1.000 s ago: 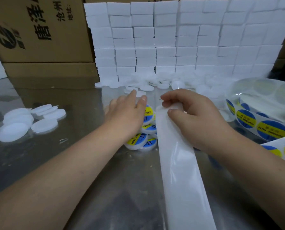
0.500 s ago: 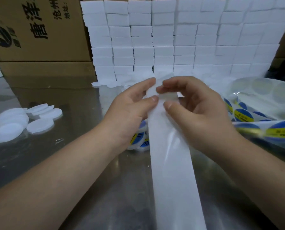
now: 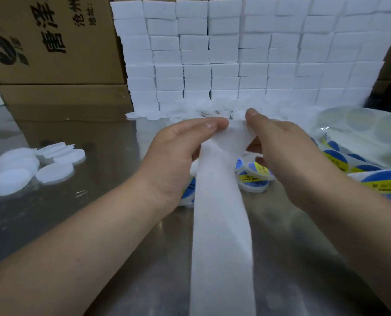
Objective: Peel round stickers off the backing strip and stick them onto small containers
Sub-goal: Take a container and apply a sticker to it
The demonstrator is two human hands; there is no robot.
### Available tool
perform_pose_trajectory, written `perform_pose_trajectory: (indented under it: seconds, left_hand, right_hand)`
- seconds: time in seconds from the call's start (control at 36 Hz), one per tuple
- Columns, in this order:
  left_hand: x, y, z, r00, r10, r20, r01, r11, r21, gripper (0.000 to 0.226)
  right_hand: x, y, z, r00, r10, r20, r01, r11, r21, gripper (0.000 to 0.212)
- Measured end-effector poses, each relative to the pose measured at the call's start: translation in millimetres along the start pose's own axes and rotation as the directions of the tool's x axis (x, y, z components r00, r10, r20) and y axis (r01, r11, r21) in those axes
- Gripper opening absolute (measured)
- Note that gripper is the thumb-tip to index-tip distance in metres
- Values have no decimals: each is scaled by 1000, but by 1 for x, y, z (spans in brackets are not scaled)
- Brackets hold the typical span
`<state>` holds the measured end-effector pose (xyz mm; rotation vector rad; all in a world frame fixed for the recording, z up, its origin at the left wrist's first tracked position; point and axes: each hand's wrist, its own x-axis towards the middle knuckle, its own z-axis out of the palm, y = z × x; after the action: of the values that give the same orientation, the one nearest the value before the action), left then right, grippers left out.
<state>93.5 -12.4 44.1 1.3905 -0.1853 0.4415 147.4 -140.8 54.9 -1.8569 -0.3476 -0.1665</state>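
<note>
- The strip (image 3: 219,224) is one long, smooth, white band of backing. It runs from the bottom edge up the middle of the table (image 3: 99,224), and its far end is lifted.
- The left hand (image 3: 174,160) and right hand (image 3: 288,156) both pinch that far end between thumb and fingers.
- The containers (image 3: 255,179) are flat, round and white, with blue-and-yellow stickers on top. They lie under the hands, beside the strip; the hands hide too many to count.
- The roll (image 3: 360,142) on the right is glossy and carries more round stickers (image 3: 335,157).
- About seven plain white discs (image 3: 30,165) lie on the left.
- The table is shiny metal.
- White foam blocks (image 3: 235,53) form a wall behind, beside two cardboard boxes (image 3: 53,42).
</note>
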Motion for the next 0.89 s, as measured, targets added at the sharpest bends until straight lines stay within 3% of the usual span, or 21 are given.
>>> perform_pose_trajectory:
  seconds: [0.11,0.22,0.39,0.53,0.64,0.72,0.89]
  left_hand:
    - [-3,-2,4,997,-79,16,79,997,4,10]
    - [-6,-7,8,985,-167,50,155,970,186,24]
    - [-11,-6,11,961,-236,142,196,948,251,19]
    - [-15,-5,13,932,-277,232,191,922,336,16]
    - [-15,-6,13,962,-186,199,72,880,470,8]
    - [-12,-2,11,993,-15,119,-48,858,511,13]
    - [20,7,7,990,107,-91,-46,858,511,16]
  right_hand:
    - [0,-1,-2,992,121,44,-127,972,195,37]
    - [2,-1,-7,982,151,-114,-108,942,316,22]
    - [2,0,-11,974,96,-206,-14,930,367,17]
    - [2,1,-10,964,37,-265,47,951,304,20]
    - [4,2,-12,959,79,-274,-8,968,252,18]
    - [4,3,-10,959,100,-266,-19,957,289,14]
    - [4,10,-8,958,-72,-279,128,974,187,11]
